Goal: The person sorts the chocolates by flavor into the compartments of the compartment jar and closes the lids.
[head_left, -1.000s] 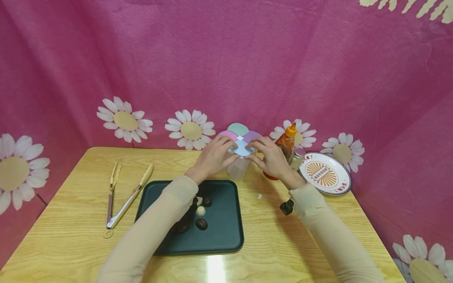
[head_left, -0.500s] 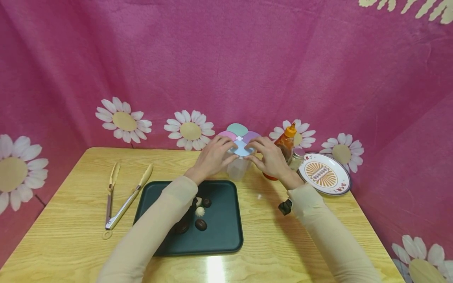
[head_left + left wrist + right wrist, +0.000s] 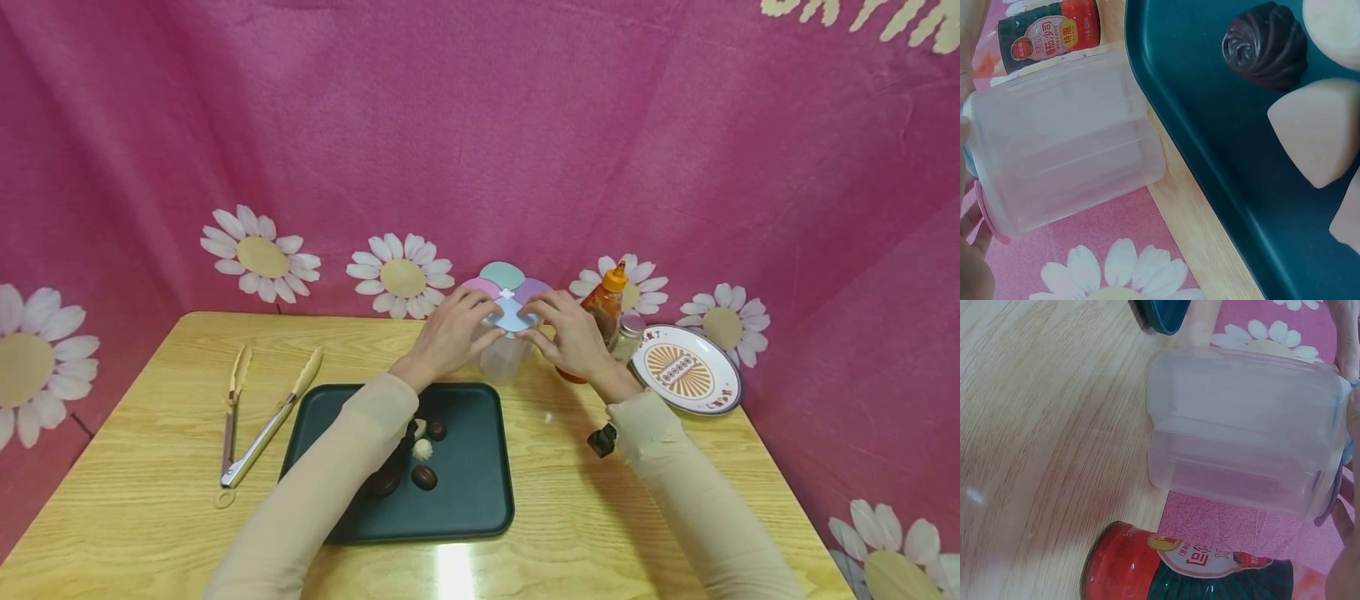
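Unmoved: both hands on upright clear container.

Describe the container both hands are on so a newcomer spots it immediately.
On the wooden table, look just behind the dark green tray, at the far edge. The clear plastic container stands left of the orange-capped sauce bottle; only it has a lid of pastel petal-shaped flaps.

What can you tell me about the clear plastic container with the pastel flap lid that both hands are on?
The container is a translucent, frosted-looking plastic tub with lobed walls, seemingly empty. Its lid has petal-shaped flaps in mint, pink, purple and pale blue around a small white centre. It stands upright on the wooden table, just behind the dark tray and beside the sauce bottle. The left hand and right hand touch the lid near the blue flap.
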### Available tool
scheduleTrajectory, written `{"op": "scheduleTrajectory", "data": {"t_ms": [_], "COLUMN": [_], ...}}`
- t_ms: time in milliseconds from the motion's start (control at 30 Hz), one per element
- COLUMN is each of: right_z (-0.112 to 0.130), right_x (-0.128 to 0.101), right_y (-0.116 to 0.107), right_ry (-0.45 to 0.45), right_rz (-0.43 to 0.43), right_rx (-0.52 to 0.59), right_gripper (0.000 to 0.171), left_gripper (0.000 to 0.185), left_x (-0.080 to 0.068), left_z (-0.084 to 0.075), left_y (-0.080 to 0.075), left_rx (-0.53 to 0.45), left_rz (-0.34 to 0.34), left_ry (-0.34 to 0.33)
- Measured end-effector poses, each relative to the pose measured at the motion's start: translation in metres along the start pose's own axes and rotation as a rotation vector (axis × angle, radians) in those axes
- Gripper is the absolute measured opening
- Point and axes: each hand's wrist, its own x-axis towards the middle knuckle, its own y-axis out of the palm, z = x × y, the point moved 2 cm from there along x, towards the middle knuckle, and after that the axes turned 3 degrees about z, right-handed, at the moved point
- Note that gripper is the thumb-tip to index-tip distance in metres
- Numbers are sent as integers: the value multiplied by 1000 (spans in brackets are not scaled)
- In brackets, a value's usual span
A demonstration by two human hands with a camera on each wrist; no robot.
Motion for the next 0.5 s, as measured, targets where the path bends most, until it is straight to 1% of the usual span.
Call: {"op": "scheduleTrajectory", "data": {"t_ms": [233, 333, 400, 500], "right_z": [2, 3, 3, 3], "right_x": [3, 5, 6, 9], "right_y": [-3, -4, -6, -9], "right_ry": [24, 34, 47, 86], "right_rz": [-28, -27, -28, -39], "right_rx": [21, 29, 54, 114], "right_gripper": [22, 22, 21, 18], "left_gripper": [26, 25, 23, 19], "left_x": [5, 7, 9, 13], "left_z": [-1, -2, -1, -1], "left_y": [-2, -3, -4, -6], "left_rx": [-85, -96, -110, -156], "left_rz": [0, 0, -10, -38], "left_ry": [-55, -72, -84, -107]}}
